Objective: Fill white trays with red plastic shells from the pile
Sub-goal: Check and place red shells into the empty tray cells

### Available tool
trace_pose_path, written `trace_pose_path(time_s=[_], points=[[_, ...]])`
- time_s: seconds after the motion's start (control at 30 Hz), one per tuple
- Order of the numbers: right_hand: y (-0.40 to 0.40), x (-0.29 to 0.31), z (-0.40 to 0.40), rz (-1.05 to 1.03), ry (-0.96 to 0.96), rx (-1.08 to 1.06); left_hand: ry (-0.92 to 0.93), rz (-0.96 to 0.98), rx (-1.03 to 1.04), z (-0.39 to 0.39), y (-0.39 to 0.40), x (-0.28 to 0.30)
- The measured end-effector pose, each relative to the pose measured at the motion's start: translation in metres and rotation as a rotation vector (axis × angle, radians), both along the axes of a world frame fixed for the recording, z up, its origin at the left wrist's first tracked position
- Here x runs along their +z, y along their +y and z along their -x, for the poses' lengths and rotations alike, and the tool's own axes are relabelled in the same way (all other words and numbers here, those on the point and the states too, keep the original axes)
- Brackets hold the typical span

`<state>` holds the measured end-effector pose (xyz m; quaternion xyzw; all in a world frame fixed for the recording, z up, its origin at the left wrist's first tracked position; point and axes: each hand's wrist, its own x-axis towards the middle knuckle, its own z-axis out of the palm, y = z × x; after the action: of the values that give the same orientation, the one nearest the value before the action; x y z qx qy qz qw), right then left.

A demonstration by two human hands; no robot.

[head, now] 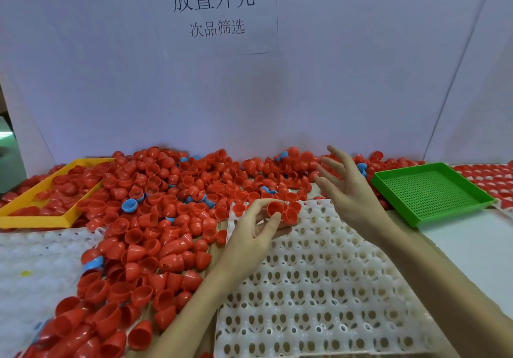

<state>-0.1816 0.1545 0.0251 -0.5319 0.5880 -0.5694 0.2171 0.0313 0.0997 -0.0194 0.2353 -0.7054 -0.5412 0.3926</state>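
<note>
Left hand [258, 227] pinches a glossy red plastic shell [275, 208] over the far edge of the white perforated plastic tray [319, 288], beside shells already seated there. Right hand [347, 188] hovers spread wide, empty. The red shell pile [155, 219] crowds the tray's left edge; the green mesh tray [433, 191] sits right.

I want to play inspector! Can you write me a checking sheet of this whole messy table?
Surface: table mostly covered.
Job's things: white tray nearly all bare holes, a few shells seated at its far edge; red shell pile to its left.
Clutter: blue caps mixed in; yellow tray holding shells; green tray.
Grippers: left hand pinches a red shell; right hand open, fingers spread.
Cables: nothing seen.
Surroundings: white board with a printed sign.
</note>
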Motion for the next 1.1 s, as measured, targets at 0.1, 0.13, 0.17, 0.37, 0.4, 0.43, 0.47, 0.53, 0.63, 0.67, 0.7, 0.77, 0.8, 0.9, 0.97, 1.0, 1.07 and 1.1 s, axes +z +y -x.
trace_pose_path(time_s=[0.1, 0.13, 0.17, 0.37, 0.4, 0.43, 0.47, 0.53, 0.63, 0.67, 0.7, 0.77, 0.8, 0.9, 0.97, 1.0, 1.07, 1.1], points=[[0.009, -0.005, -0.002, -0.029, 0.075, 0.109, 0.019, -0.039, -0.045, -0.001, 0.001, 0.002], [0.013, -0.008, -0.004, -0.056, 0.118, 0.166, 0.028, -0.054, -0.057, -0.001, 0.001, 0.002], [0.018, -0.011, -0.008, -0.086, 0.164, 0.214, 0.032, -0.066, -0.067, -0.001, 0.0, 0.002], [0.025, -0.031, -0.025, -0.057, 0.389, 0.084, 0.006, -0.064, -0.062, 0.001, 0.001, 0.001], [0.025, -0.032, -0.025, -0.048, 0.386, 0.075, -0.002, -0.053, -0.048, 0.001, 0.001, 0.0], [0.026, -0.031, -0.024, -0.046, 0.378, 0.077, -0.009, -0.045, -0.036, 0.001, 0.001, 0.0], [0.026, -0.03, -0.022, -0.049, 0.373, 0.084, -0.014, -0.04, -0.028, 0.002, 0.001, -0.001], [0.028, -0.03, -0.021, -0.064, 0.375, 0.115, -0.023, -0.031, -0.015, 0.001, 0.001, -0.001], [0.031, -0.028, -0.023, -0.055, 0.309, 0.143, -0.046, -0.017, -0.033, 0.0, 0.0, 0.001], [0.033, -0.028, -0.024, -0.032, 0.267, 0.146, -0.051, -0.033, -0.062, -0.001, 0.0, 0.001], [0.034, -0.026, -0.024, -0.008, 0.235, 0.157, -0.053, -0.062, -0.095, -0.001, 0.0, 0.002], [0.036, -0.022, -0.024, 0.017, 0.206, 0.206, -0.058, -0.127, -0.16, -0.002, -0.001, 0.003], [0.037, -0.02, -0.025, 0.02, 0.196, 0.233, -0.067, -0.143, -0.186, -0.002, -0.001, 0.003], [0.038, -0.019, -0.029, 0.009, 0.131, 0.248, -0.09, -0.138, -0.212, -0.002, -0.002, 0.0], [0.038, -0.02, -0.031, 0.009, 0.105, 0.263, -0.091, -0.165, -0.188, -0.001, -0.003, -0.003], [0.038, -0.021, -0.031, 0.012, 0.094, 0.278, -0.089, -0.182, -0.177, 0.0, -0.004, -0.005], [0.04, -0.021, -0.031, 0.015, 0.078, 0.31, -0.087, -0.203, -0.167, 0.002, -0.007, -0.006], [0.04, -0.021, -0.032, 0.01, 0.085, 0.324, -0.082, -0.218, -0.168, 0.002, -0.008, -0.006]])
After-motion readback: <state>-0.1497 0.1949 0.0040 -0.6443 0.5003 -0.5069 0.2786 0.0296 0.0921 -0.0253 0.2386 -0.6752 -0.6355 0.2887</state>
